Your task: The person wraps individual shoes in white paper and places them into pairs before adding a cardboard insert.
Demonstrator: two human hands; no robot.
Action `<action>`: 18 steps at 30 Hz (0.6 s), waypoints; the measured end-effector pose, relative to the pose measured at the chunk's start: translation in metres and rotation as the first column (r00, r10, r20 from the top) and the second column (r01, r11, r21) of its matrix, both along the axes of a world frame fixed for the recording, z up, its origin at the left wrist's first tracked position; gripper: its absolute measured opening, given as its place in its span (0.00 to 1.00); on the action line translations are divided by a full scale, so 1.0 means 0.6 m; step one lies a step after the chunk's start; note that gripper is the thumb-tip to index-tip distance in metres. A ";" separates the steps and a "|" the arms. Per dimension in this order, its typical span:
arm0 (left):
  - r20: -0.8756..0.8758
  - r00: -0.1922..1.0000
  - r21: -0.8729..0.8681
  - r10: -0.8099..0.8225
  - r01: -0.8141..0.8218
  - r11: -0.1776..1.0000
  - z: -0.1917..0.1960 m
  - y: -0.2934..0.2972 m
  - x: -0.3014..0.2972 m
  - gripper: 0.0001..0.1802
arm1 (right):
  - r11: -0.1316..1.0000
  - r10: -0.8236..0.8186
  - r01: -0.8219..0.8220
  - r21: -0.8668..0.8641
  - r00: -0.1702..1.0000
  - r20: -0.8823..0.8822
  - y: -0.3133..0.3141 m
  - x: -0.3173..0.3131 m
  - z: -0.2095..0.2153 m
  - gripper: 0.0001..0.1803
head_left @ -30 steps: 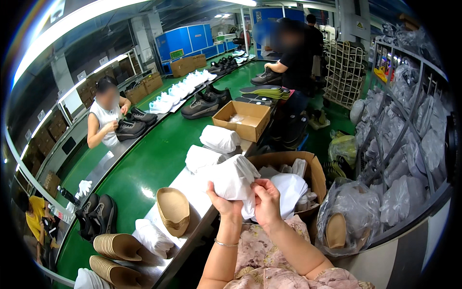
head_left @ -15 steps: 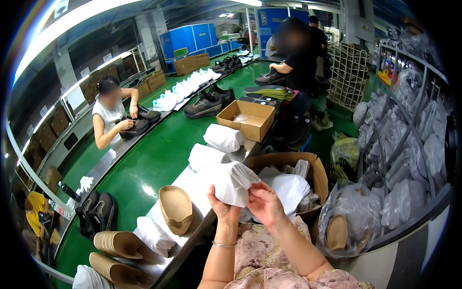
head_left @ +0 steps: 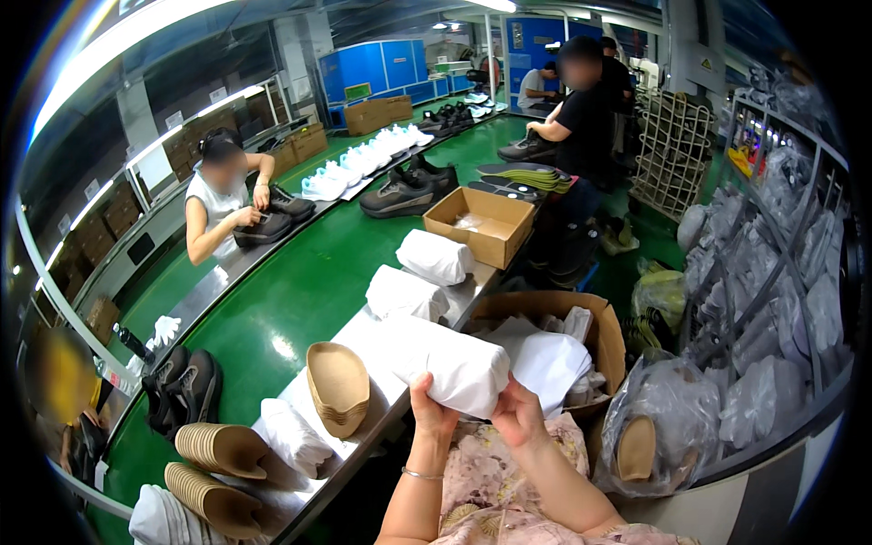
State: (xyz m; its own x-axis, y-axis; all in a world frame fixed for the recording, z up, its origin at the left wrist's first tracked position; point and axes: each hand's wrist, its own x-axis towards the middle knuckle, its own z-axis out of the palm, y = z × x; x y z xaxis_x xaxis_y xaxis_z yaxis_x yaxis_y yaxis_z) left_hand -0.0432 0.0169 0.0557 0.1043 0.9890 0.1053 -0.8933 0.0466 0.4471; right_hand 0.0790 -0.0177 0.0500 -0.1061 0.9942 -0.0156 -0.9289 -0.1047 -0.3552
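Between my two hands is a white paper-wrapped bundle (head_left: pixel 451 361), held above the metal edge of the work table. My left hand (head_left: pixel 431 407) grips its near side, the thumb pressed up against the paper. My right hand (head_left: pixel 516 411) clasps the right end, its fingers partly hidden. What the paper covers cannot be seen. Just beyond lie two similar wrapped bundles, one white (head_left: pixel 406 295) and another farther off (head_left: pixel 436 257). To the left stands a stack of tan moulded shoe inserts (head_left: pixel 336 386), beside a crumpled white paper bundle (head_left: pixel 292 436).
A carton of white paper (head_left: pixel 613 350) stands at my right, near a clear plastic bag (head_left: pixel 677 427). An open brown box (head_left: pixel 472 238) sits farther along the green belt (head_left: pixel 263 318). Dark shoes (head_left: pixel 193 391) stand at left. Two co-workers handle shoes across and farther along the line.
The bundle's loose paper at the right end now lies tucked and rounded. My right hand has shifted from pinching that paper to clasping the end. The whole view has turned slightly.
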 end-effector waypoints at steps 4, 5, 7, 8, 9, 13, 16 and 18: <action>-0.153 0.988 -0.032 -0.010 0.005 0.999 -0.023 -0.002 -0.029 0.38 | 0.989 -0.144 0.135 0.053 0.874 0.464 0.004 0.034 -0.034 0.32; -0.183 0.983 -0.046 -0.007 -0.001 0.999 -0.031 -0.001 -0.036 0.39 | 0.977 -0.207 0.201 0.075 0.785 0.584 0.006 0.043 -0.043 0.34; -0.176 0.984 -0.058 -0.002 -0.009 0.998 -0.038 0.002 -0.033 0.38 | 0.935 -0.349 0.208 0.287 0.673 0.652 0.016 0.051 -0.023 0.42; -0.174 0.985 -0.074 0.007 -0.021 0.997 -0.042 0.001 -0.026 0.38 | 0.901 -0.406 0.152 0.406 0.624 0.668 0.008 0.039 -0.007 0.44; -0.174 0.985 -0.090 0.018 -0.034 0.995 -0.046 -0.001 -0.017 0.38 | 0.852 -0.465 0.087 0.516 0.579 0.670 0.005 0.025 0.001 0.46; -0.220 0.974 -0.060 0.053 -0.068 0.996 -0.039 -0.006 0.022 0.37 | 0.919 -0.393 0.210 0.334 0.571 0.721 -0.017 -0.007 0.011 0.46; -0.269 0.963 -0.018 -0.023 0.019 1.000 -0.043 -0.003 0.014 0.39 | 0.890 -0.456 0.300 0.345 0.536 0.710 -0.021 -0.014 0.003 0.42; -0.363 0.931 -0.053 0.029 -0.052 0.997 -0.039 0.004 0.008 0.40 | 0.894 -0.444 0.327 0.305 0.572 0.689 -0.014 -0.015 0.006 0.41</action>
State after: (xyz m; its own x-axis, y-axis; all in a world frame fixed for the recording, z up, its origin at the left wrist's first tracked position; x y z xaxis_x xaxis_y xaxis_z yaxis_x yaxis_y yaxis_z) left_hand -0.0384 0.0193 0.0324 0.0840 0.9964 0.0082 -0.6733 0.0507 0.7377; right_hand 0.0697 -0.0259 0.0534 0.2760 0.9356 0.2201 -0.2988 0.3012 -0.9055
